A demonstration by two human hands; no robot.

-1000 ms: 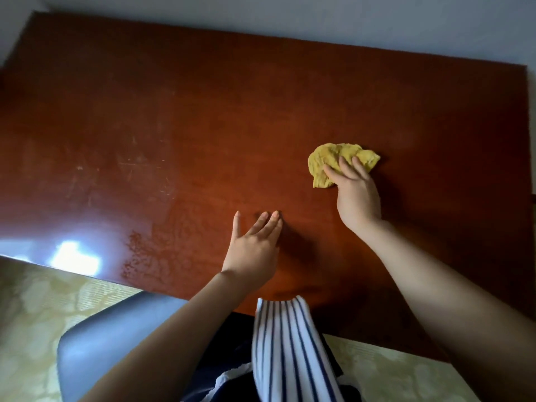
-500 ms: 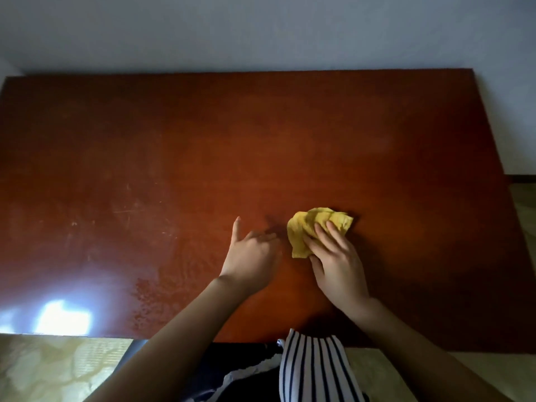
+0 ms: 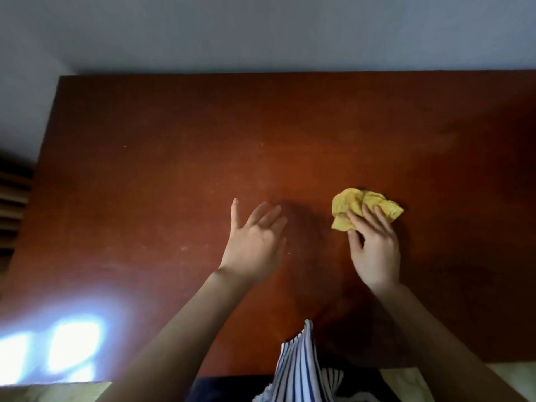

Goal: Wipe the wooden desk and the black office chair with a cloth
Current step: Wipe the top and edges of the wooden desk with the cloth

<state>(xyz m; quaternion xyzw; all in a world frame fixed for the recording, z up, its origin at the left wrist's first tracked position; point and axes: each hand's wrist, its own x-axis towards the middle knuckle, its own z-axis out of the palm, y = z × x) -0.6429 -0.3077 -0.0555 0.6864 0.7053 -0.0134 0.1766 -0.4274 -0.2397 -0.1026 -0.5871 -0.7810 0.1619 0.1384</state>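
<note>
The reddish-brown wooden desk (image 3: 174, 175) fills most of the view. A crumpled yellow cloth (image 3: 351, 206) lies on it right of centre. My right hand (image 3: 374, 248) presses down on the cloth's near edge, fingers spread over it. To the cloth's left, my left hand (image 3: 255, 242) hovers low over the bare desk with its fingers apart and nothing in it. The black office chair is not visible.
A pale wall (image 3: 261, 33) runs behind the desk's far edge. Bright window glare (image 3: 66, 346) reflects at the near left of the desk. A slatted wooden object (image 3: 13, 198) stands past the left edge. My striped garment (image 3: 298, 369) hangs at the near edge.
My right hand has slid the cloth rightward, away from my left hand, after pulling it nearer earlier. My left hand's fingers have lifted and spread. The view has shifted left.
</note>
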